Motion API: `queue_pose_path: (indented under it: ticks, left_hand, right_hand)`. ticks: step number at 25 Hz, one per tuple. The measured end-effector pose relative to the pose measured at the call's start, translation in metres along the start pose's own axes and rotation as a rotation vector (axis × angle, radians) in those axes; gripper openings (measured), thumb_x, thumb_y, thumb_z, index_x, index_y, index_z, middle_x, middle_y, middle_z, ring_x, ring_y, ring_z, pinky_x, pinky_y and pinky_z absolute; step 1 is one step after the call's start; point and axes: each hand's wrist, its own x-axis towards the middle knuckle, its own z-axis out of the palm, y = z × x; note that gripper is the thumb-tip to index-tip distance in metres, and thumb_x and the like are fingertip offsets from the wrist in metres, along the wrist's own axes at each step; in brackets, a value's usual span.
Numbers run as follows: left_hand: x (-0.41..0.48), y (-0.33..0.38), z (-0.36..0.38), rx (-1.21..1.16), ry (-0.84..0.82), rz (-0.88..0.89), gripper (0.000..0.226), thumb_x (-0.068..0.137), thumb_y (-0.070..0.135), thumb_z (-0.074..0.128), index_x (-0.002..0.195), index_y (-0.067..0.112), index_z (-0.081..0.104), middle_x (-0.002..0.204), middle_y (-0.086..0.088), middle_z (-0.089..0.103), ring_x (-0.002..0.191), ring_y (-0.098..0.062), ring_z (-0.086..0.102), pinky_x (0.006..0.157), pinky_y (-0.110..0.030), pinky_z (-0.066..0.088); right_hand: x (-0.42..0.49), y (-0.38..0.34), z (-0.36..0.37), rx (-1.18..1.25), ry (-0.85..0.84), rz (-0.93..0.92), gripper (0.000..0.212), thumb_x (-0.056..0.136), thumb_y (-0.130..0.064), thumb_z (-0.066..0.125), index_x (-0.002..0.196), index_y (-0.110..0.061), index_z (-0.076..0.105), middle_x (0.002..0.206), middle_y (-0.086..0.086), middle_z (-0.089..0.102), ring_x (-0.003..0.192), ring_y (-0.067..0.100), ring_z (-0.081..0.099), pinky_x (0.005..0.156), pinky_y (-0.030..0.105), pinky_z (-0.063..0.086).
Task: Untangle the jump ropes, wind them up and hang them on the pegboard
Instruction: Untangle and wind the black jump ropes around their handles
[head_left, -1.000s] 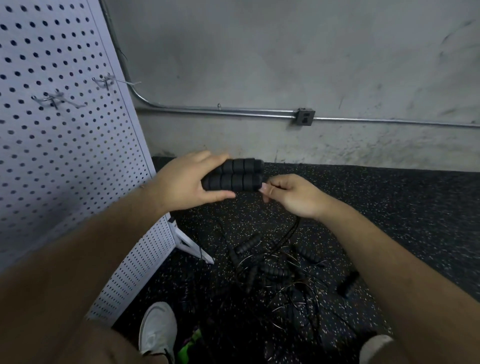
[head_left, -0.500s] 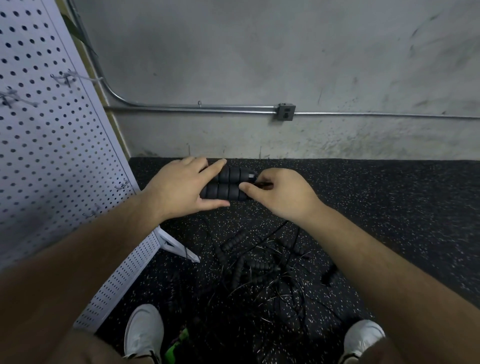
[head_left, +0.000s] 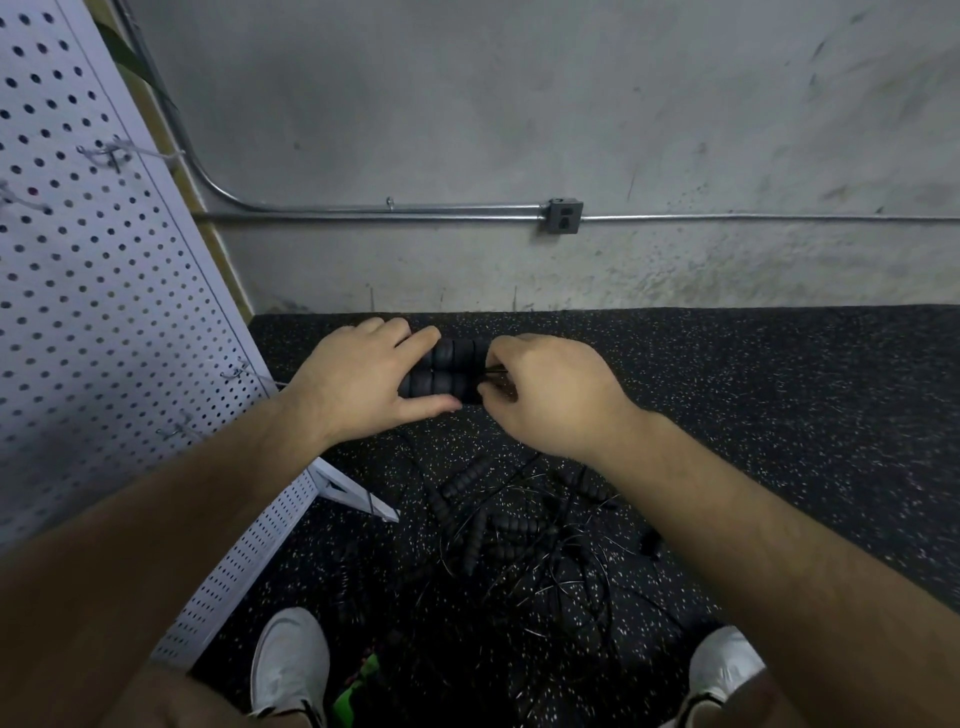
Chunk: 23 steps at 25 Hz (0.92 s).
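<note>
Above the speckled floor (head_left: 779, 415), left grip (head_left: 358, 384) clasping two black handles (head_left: 457, 358) side by side, right grip (head_left: 550, 389) pinching thin cord (head_left: 492, 370) at their end, tangled jump ropes (head_left: 498, 525) lying below, ahead of white shoes (head_left: 288, 660), pegboard (head_left: 104, 312) standing at left

Single head-worn wide-angle view, pitched forward and down: speckled floor (head_left: 779, 415) near, concrete wall (head_left: 519, 104) far, pegboard (head_left: 104, 312) close left.
</note>
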Motion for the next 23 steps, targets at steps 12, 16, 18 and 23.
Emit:
queue_pose_path:
  ticks: [12, 16, 18, 23]
  left_hand:
    - [-0.008, 0.025, -0.026, -0.349, -0.049, 0.052, 0.078, 0.075, 0.090, 0.042, 0.128, 0.034, 0.052, 0.097, 0.016, 0.058, 0.094, -0.011, 0.056, 0.078, -0.033, 0.050]
    - [-0.001, 0.037, -0.042, -0.451, 0.051, -0.086, 0.074, 0.074, 0.089, 0.046, 0.125, 0.036, 0.054, 0.098, 0.021, 0.055, 0.092, -0.007, 0.053, 0.076, -0.029, 0.042]
    - [0.005, 0.038, -0.043, -0.435, 0.113, -0.154, 0.071, 0.076, 0.088, 0.047, 0.124, 0.036, 0.053, 0.099, 0.021, 0.054, 0.092, -0.007, 0.051, 0.075, -0.029, 0.041]
    - [0.018, 0.006, -0.033, -0.153, 0.125, -0.240, 0.073, 0.079, 0.083, 0.050, 0.124, 0.026, 0.058, 0.095, 0.005, 0.060, 0.091, -0.019, 0.058, 0.066, -0.031, 0.044]
  right_hand:
    - [0.016, 0.062, -0.003, 0.608, -0.024, 0.031, 0.015, 0.099, -0.022, 0.062, 0.105, -0.026, 0.075, 0.103, -0.012, 0.072, 0.100, 0.001, 0.064, 0.092, 0.019, 0.049]
    - [0.006, 0.033, 0.021, 0.965, -0.131, 0.215, 0.030, 0.100, 0.001, 0.051, 0.080, -0.016, 0.065, 0.077, -0.001, 0.066, 0.069, -0.005, 0.063, 0.070, 0.022, 0.051]
    - [-0.001, 0.011, 0.037, 0.877, -0.193, 0.291, 0.035, 0.107, -0.016, 0.042, 0.076, -0.017, 0.059, 0.063, -0.004, 0.054, 0.048, 0.000, 0.048, 0.054, 0.025, 0.041]
    - [-0.013, -0.010, 0.042, 0.744, -0.214, 0.240, 0.031, 0.108, -0.038, 0.035, 0.094, -0.020, 0.056, 0.071, -0.004, 0.054, 0.048, 0.001, 0.043, 0.051, 0.026, 0.037]
